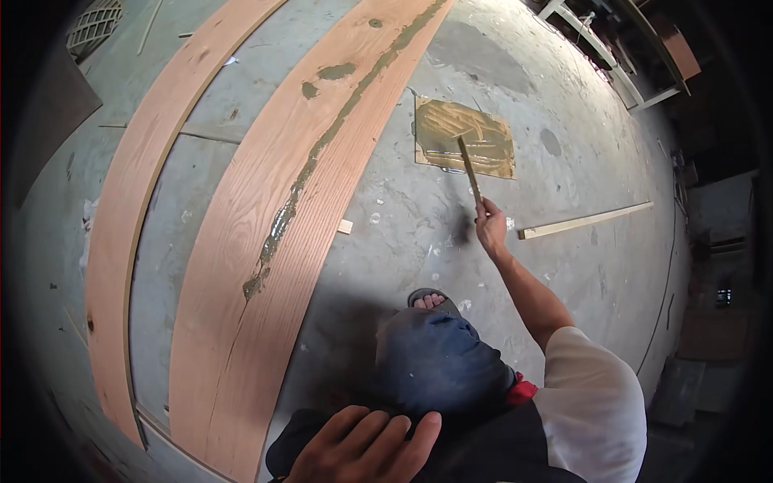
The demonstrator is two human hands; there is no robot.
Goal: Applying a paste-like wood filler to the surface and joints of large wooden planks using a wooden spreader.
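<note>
My right hand is closed around the lower end of a thin wooden stick. The stick's far tip reaches a flat rectangular board smeared with wet brownish-green paste, which lies on the floor. To the left of it runs a long wooden plank with a crack, and similar paste fills much of that crack; its nearer part looks wet and shiny. At the lower edge my left hand rests over my dark-clothed leg, fingers loosely extended, holding nothing.
A second long plank lies parallel at the left. A wooden strip lies on the concrete floor right of my right hand. A small wood block pokes out from under the cracked plank. A rack stands at the far right.
</note>
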